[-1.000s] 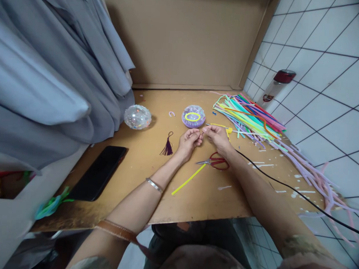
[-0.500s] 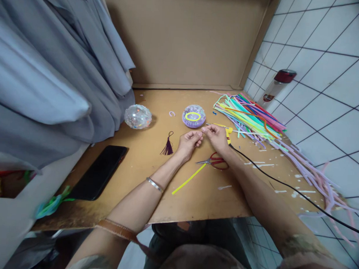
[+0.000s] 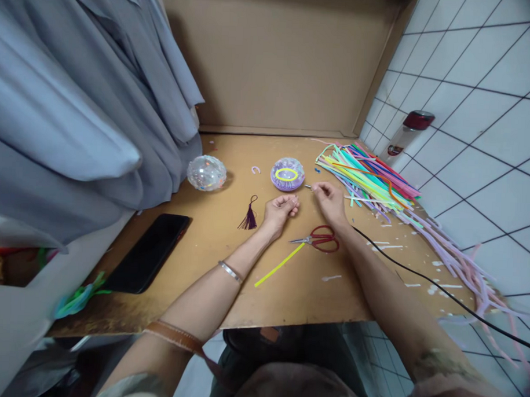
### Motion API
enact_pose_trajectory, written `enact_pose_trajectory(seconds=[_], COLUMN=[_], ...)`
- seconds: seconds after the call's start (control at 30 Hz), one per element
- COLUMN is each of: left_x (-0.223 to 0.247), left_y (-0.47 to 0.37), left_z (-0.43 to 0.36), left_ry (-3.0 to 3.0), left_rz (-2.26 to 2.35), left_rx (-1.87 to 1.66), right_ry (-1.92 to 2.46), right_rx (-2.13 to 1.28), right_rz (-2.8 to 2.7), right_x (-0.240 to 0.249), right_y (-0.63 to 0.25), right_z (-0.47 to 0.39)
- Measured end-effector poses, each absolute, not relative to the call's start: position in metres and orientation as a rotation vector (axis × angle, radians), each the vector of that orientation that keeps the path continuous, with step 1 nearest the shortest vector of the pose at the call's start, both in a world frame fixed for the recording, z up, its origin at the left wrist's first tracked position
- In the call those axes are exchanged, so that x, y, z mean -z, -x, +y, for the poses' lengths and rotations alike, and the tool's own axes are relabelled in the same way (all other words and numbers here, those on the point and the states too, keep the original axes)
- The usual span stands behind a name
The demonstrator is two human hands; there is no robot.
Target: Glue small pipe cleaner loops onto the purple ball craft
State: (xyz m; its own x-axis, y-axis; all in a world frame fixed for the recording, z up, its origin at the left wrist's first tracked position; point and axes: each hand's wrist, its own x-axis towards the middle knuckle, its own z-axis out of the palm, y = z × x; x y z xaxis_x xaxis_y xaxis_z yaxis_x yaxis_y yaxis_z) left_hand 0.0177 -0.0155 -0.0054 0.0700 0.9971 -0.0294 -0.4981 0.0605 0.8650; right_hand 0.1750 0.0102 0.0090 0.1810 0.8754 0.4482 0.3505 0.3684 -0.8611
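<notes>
Nearest to the body, a brown strap [image 3: 173, 336] crosses in front of the left forearm, and a silver bracelet [image 3: 230, 271] sits farther along this same arm. On the left part of the table [image 3: 211, 237] there lie a green bundle [image 3: 82, 296] by the front edge and, next to it, a black phone [image 3: 149, 252]. In the middle lies 1 yellow strip [image 3: 279, 265], whose far end meets the scissors [image 3: 318, 240] with red handles. Beyond these are the 2 hands, set apart. The left hand [image 3: 282, 210] has its fingers curled and the thumb pressed to the forefinger; whether something small is pinched there, I cannot tell. The right hand [image 3: 332, 204] has bent fingers, and a thin metal tip [image 3: 308, 186] shows just beside them; I cannot tell if they grip anything. A dark tassel [image 3: 249, 215] lies to the left of the left hand. The purple ball [image 3: 287, 162], bearing a yellow oval ring [image 3: 278, 174], stands just beyond the hands. A pink curved piece [image 3: 256, 170] and a clear ball [image 3: 207, 173] are to its left, a pile of coloured stems [image 3: 365, 173] to its right.
</notes>
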Motion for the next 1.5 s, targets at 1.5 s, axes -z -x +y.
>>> enact_pose_trajectory(seconds=[1.5], left_x=[-0.006], left_y=[-0.015], left_z=[-0.019], left_ry=[-0.654], left_rz=[0.754], left_rx=[-1.313], right_ry=[1.079], right_rx=[-1.135], right_rz=[-1.280], right_x=[-0.013], right_y=[-0.144], right_z=[-0.010])
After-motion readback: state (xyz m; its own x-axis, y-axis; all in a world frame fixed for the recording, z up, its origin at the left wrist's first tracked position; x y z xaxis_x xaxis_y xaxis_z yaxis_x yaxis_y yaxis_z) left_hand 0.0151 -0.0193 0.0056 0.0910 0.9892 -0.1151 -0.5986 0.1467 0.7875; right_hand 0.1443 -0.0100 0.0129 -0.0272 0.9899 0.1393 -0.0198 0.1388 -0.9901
